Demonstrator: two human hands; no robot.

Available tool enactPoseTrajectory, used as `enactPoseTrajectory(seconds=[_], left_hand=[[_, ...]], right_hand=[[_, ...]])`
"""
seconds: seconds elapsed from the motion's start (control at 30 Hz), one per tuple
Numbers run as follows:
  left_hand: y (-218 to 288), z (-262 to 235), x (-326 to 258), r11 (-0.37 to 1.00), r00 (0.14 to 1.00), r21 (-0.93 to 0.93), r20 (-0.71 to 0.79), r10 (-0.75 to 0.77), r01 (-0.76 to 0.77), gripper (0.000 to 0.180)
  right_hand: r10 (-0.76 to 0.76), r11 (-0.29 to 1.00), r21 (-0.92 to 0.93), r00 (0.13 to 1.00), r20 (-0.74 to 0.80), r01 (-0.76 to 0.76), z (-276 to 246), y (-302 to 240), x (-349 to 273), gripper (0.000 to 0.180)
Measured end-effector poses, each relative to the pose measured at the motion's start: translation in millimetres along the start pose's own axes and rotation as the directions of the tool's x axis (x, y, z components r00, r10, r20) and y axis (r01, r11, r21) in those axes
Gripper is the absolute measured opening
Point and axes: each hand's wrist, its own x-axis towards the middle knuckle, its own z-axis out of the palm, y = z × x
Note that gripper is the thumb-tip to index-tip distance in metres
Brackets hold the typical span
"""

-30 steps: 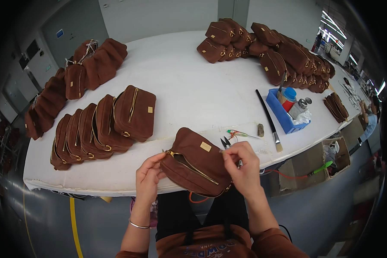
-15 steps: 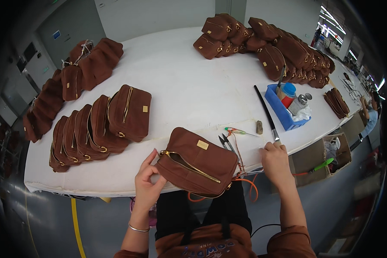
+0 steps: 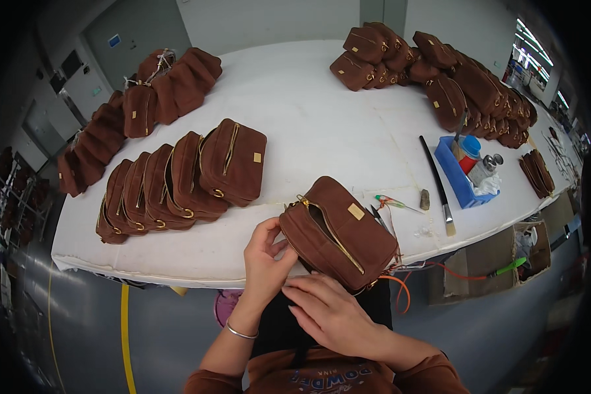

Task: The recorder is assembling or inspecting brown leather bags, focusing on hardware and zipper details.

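Observation:
A brown suede pouch (image 3: 345, 226) with a gold zipper and a small gold tag lies at the near edge of the white table (image 3: 322, 125), its zipper open. My left hand (image 3: 266, 256) grips the pouch's left end by the zipper pull. My right hand (image 3: 327, 310) lies flat just below the pouch, fingers touching its lower edge near the left hand. A silver bangle is on my left wrist.
A row of brown pouches (image 3: 177, 177) stands to the left, with more piled at the far left (image 3: 144, 92) and far right (image 3: 440, 72). A blue tray (image 3: 461, 177) with bottles, a long brush (image 3: 438, 187), small scissors (image 3: 378, 217) and a cardboard box (image 3: 499, 262) are at the right.
My right hand came back from the table's right side to the pouch's lower edge. The pouch was turned and its zipper opening now faces up.

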Motion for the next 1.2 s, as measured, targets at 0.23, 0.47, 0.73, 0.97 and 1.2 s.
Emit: enactPoseTrajectory(seconds=[0.23, 0.47, 0.73, 0.97, 1.2], left_hand=[[-5, 2, 0, 0.980, 0.992, 0.184, -0.091, 0.090, -0.072, 0.020], [9, 4, 2, 0.826, 0.965, 0.507, 0.055, 0.257, -0.248, 0.030], [17, 3, -3, 0.911, 0.988, 0.384, 0.106, 0.116, -0.149, 0.056], [17, 0, -5, 0.994, 0.993, 0.070, 0.074, -0.091, 0.086, 0.062], [17, 1, -2, 0.990, 0.990, 0.066, 0.068, -0.126, 0.122, 0.063]], right_hand=[[0.155, 0.970, -0.191, 0.988, 0.023, -0.148, 24, 5, -18, 0.045], [0.205, 0.948, -0.237, 0.977, -0.054, -0.212, 21, 9, -16, 0.055], [0.061, 0.987, -0.120, 0.939, -0.338, -0.107, -18, 35, 37, 0.035], [-0.002, 0.988, -0.149, 0.951, -0.310, -0.047, -9, 62, 38, 0.020], [-0.113, 0.930, -0.366, 0.966, -0.234, 0.021, -5, 70, 34, 0.022]])
